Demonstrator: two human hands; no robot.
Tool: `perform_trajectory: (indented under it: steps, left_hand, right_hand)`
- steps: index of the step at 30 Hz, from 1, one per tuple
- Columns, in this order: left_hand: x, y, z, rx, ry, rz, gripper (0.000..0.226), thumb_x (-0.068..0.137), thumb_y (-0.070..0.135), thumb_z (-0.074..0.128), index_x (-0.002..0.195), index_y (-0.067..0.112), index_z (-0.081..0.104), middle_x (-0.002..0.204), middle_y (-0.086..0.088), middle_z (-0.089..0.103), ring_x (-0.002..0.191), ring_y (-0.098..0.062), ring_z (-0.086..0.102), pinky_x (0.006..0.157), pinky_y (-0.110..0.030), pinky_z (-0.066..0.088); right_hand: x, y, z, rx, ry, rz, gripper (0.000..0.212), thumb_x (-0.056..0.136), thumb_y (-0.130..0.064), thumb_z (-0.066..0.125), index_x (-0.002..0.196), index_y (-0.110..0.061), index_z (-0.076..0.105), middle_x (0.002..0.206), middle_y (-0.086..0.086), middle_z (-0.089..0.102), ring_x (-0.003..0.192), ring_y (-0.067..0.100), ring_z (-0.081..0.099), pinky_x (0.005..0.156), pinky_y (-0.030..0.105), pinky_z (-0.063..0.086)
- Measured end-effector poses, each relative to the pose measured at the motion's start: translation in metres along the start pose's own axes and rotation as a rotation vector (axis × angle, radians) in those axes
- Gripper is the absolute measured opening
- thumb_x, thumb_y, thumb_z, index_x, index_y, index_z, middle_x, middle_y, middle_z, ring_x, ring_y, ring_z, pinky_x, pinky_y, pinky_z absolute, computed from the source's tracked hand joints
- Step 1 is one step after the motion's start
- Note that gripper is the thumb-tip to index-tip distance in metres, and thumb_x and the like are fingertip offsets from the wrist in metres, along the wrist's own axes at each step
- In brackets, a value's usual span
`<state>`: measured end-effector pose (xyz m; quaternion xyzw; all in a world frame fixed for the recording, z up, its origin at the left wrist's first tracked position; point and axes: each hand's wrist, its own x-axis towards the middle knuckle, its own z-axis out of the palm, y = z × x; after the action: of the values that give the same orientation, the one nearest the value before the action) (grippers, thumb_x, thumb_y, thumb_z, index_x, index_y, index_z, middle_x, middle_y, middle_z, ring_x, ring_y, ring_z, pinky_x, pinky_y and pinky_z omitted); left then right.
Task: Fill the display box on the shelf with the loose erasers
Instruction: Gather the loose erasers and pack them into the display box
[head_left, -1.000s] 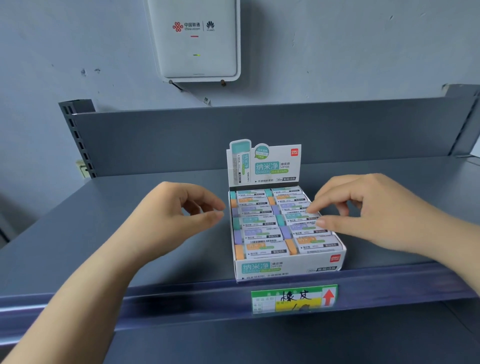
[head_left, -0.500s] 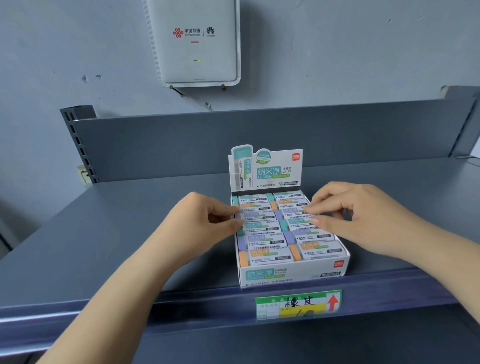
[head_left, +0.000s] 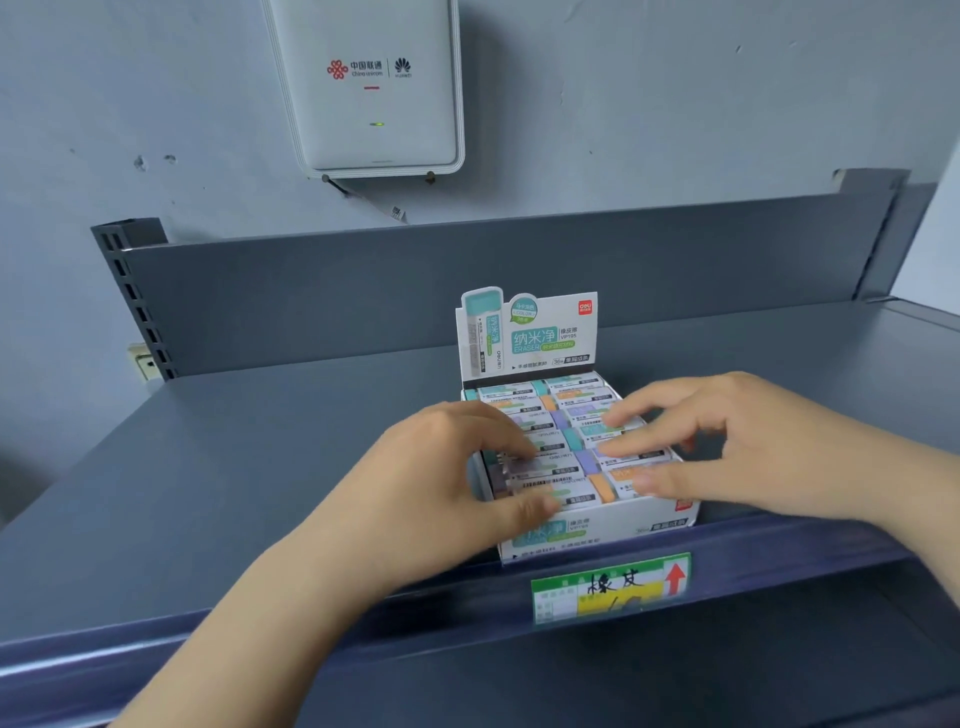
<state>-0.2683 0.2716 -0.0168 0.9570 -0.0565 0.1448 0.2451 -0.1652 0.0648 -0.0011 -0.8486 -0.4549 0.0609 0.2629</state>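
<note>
Over the top layer of erasers (head_left: 550, 447) both sets of fingers are spread; the left hand (head_left: 441, 483) lays its fingertips (head_left: 519, 452) on the left column, thumb low against the front row, fingers gently bent and flat on the wrappers, gripping nothing that I can make out; the right hand (head_left: 737, 447) reaches in from the other side, straight fingers (head_left: 623, 418) pressing lightly on the right column, thumb near the front right corner of the pack; motion blur softens both, so finer contact is hard to call; the erasers lie in two tight columns, teal, orange and purple ends showing, filling the display box (head_left: 597, 530); its printed back card stands upright behind them; the box sits at the front edge of the grey shelf (head_left: 234, 467), just right of the middle, directly above the green-and-yellow price tag (head_left: 610, 587) on the front rail; up on the wall hangs a white router (head_left: 374, 88), green light showing.
</note>
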Motion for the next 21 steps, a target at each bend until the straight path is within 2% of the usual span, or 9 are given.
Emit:
perform_trajectory:
  steps: [2,4,8,10,13,16,18,21]
  left_hand:
    - [0.001,-0.001,0.001,-0.044,0.012,-0.041,0.034,0.069,0.048,0.069,0.099,0.031,0.067,0.11,0.023,0.06,0.105,0.005,0.053,0.094,-0.017,0.041]
    - [0.003,-0.001,0.002,-0.066,0.009,-0.059,0.033,0.068,0.047,0.071,0.097,0.032,0.066,0.111,0.023,0.061,0.105,0.005,0.053,0.093,-0.017,0.04]
    - [0.006,-0.002,-0.001,-0.052,-0.014,-0.045,0.031,0.072,0.046,0.068,0.099,0.032,0.065,0.112,0.02,0.06,0.106,0.002,0.053,0.093,-0.019,0.04]
    - [0.012,-0.004,-0.003,-0.035,0.043,-0.056,0.03,0.077,0.046,0.063,0.102,0.03,0.064,0.112,0.016,0.061,0.104,-0.002,0.054,0.088,-0.02,0.041]
    - [0.029,-0.01,-0.004,0.104,0.121,-0.105,0.029,0.086,0.038,0.056,0.111,0.025,0.062,0.119,0.011,0.059,0.109,-0.01,0.054,0.088,-0.025,0.043]
    - [0.041,-0.014,0.001,0.239,0.06,-0.123,0.031,0.089,0.033,0.053,0.117,0.022,0.059,0.126,0.006,0.057,0.112,-0.018,0.055,0.094,-0.036,0.045]
    - [0.044,-0.014,0.005,0.286,0.037,-0.128,0.028,0.09,0.031,0.05,0.112,0.019,0.062,0.122,0.004,0.059,0.107,-0.02,0.056,0.093,-0.037,0.045]
    - [0.044,-0.013,0.007,0.293,0.041,-0.144,0.025,0.09,0.03,0.049,0.103,0.016,0.065,0.114,0.003,0.062,0.101,-0.021,0.057,0.09,-0.037,0.046]
  right_hand:
    - [0.002,0.001,0.003,0.029,0.024,-0.001,0.019,0.053,-0.059,0.057,0.071,-0.065,0.061,0.106,-0.036,0.056,0.08,0.004,0.057,0.07,0.015,0.046]
    - [0.002,0.002,0.004,0.066,0.034,0.0,0.02,0.053,-0.055,0.059,0.071,-0.063,0.063,0.105,-0.034,0.058,0.068,0.003,0.053,0.063,0.013,0.044]
    - [0.002,0.002,0.004,0.104,0.028,0.003,0.023,0.055,-0.057,0.06,0.078,-0.059,0.065,0.105,-0.035,0.059,0.058,0.003,0.048,0.059,0.012,0.042]
    - [0.01,0.003,0.004,0.111,0.084,0.019,0.024,0.065,-0.054,0.061,0.088,-0.055,0.064,0.106,-0.033,0.061,0.054,0.004,0.044,0.057,0.011,0.04]
    - [0.029,0.012,0.005,-0.045,0.164,0.048,0.025,0.085,-0.034,0.058,0.108,-0.041,0.063,0.117,-0.024,0.058,0.056,-0.004,0.044,0.059,0.007,0.038]
    - [0.047,0.016,0.009,-0.208,0.161,0.078,0.035,0.091,-0.029,0.052,0.125,-0.027,0.056,0.131,-0.014,0.052,0.061,-0.026,0.04,0.061,-0.001,0.033]
    - [0.055,0.017,0.01,-0.254,0.147,0.097,0.035,0.092,-0.03,0.049,0.127,-0.025,0.055,0.133,-0.012,0.051,0.063,-0.019,0.039,0.059,0.004,0.031]
    - [0.056,0.019,0.013,-0.25,0.148,0.084,0.034,0.093,-0.03,0.049,0.125,-0.023,0.057,0.13,-0.009,0.054,0.074,-0.006,0.041,0.067,0.013,0.03]
